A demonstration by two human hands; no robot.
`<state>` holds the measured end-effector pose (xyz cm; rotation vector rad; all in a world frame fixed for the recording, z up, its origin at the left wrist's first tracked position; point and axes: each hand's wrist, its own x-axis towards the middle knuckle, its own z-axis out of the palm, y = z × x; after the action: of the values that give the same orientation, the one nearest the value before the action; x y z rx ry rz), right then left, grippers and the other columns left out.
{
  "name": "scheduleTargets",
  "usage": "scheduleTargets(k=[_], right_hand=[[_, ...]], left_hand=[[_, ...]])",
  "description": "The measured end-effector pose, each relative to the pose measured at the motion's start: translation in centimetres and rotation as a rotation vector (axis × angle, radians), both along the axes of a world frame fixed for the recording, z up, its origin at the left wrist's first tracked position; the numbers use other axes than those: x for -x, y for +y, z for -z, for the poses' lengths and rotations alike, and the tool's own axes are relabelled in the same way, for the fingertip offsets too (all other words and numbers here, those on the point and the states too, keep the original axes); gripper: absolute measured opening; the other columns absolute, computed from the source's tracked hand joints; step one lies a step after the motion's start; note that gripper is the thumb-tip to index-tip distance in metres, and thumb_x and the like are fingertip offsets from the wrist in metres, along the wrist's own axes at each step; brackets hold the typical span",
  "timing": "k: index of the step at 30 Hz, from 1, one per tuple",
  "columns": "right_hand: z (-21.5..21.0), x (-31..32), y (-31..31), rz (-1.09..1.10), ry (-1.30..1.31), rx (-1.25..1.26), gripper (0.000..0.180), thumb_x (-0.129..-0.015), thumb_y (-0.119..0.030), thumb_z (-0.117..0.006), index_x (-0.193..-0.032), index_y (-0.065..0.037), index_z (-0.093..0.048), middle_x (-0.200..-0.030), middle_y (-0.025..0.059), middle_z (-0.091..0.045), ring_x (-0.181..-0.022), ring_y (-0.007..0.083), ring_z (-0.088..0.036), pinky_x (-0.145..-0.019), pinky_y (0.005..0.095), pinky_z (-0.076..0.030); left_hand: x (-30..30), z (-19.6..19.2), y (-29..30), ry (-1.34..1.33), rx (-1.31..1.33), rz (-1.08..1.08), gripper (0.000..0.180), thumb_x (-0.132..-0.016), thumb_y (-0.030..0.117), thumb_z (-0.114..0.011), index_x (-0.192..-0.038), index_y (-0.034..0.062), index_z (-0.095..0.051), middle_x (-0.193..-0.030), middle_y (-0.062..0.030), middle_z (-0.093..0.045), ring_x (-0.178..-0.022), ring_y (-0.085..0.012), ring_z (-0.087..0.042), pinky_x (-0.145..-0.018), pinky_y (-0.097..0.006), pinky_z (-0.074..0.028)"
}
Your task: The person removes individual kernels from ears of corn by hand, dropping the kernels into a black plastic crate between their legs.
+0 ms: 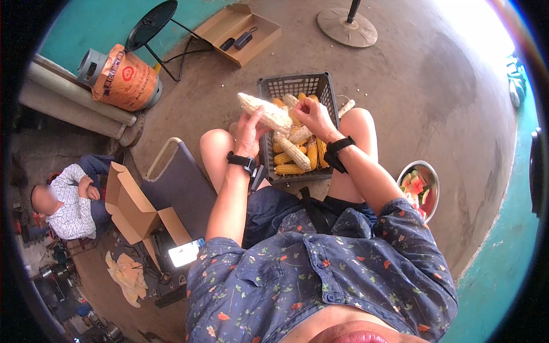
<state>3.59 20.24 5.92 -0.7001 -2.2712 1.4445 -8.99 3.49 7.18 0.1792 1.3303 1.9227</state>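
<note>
My left hand [249,132] is wrapped round a pale corn cob [273,118], which it holds tilted above the crate. Just right of the cob, my right hand [316,121] has its fingertips pinched together. Whatever they may hold is too small to make out. Between my knees stands a dark plastic crate [327,86] with latticed walls. Inside it lie several yellow ears of corn [290,170] and whitish cobs [295,153], partly covered by my hands. Both wrists wear black straps.
At right a metal bowl [436,197] holds melon rinds. Far off are an open cardboard box [266,43], a fan base [343,28] and a gas cylinder [128,80]. A chair [180,171], another box [128,208] and a seated person [71,203] are at left.
</note>
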Motion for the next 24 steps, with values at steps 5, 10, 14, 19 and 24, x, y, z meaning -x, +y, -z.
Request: scheduleTargets(k=[5,10,14,19,24], right_hand=[[-0.3,0.0,-0.3,-0.019,0.022,-0.01,0.02,-0.085,-0.019,-0.069,-0.088,0.0,-0.063,-0.074,0.0046,-0.062,-0.071,0.0094,-0.056,-0.066,0.028,-0.048],[-0.1,0.0,-0.3,-0.048,0.071,0.046,0.017,-0.087,-0.016,-0.067,-0.093,0.0,-0.065,-0.079,0.0035,-0.064,-0.074,0.0093,-0.057,-0.069,0.0275,-0.049],[-0.1,-0.1,-0.2,-0.095,0.079,0.071,0.019,-0.087,-0.015,-0.066,-0.099,0.0,-0.065,-0.085,0.0027,-0.065,-0.077,0.0087,-0.058,-0.071,0.0258,-0.049],[-1.1,-0.2,-0.7,-0.165,0.076,0.028,0.022,-0.087,-0.017,-0.068,-0.102,-0.001,-0.066,-0.086,0.0027,-0.066,-0.078,0.0082,-0.059,-0.073,0.0254,-0.05],[-1.3,-0.2,-0.6,-0.21,0.063,-0.071,0.022,-0.085,-0.018,-0.071,-0.1,-0.002,-0.067,-0.086,0.0031,-0.067,-0.077,0.0093,-0.06,-0.071,0.0261,-0.051]], left_hand=[[0.1,0.2,-0.2,0.026,0.044,0.01,0.045,-0.089,0.028,-0.071,-0.126,0.0083,-0.054,-0.119,-0.007,-0.062,-0.109,-0.0182,-0.061,-0.09,-0.035,-0.051],[0.2,0.4,0.0,0.03,0.044,0.019,0.044,-0.088,0.026,-0.072,-0.124,0.0089,-0.054,-0.12,-0.0064,-0.062,-0.109,-0.0184,-0.061,-0.091,-0.035,-0.051],[0.0,0.3,0.3,0.041,0.029,0.007,0.04,-0.089,0.019,-0.071,-0.123,0.0059,-0.053,-0.116,-0.0085,-0.063,-0.106,-0.0201,-0.063,-0.093,-0.037,-0.052],[0.1,0.5,0.0,0.023,0.049,0.012,0.039,-0.088,0.017,-0.072,-0.121,0.0064,-0.055,-0.117,-0.0087,-0.063,-0.106,-0.0201,-0.063,-0.092,-0.036,-0.052],[0.0,0.3,0.1,0.003,0.051,0.022,0.038,-0.087,0.015,-0.073,-0.12,0.0062,-0.056,-0.118,-0.0092,-0.063,-0.106,-0.0201,-0.063,-0.09,-0.036,-0.054]])
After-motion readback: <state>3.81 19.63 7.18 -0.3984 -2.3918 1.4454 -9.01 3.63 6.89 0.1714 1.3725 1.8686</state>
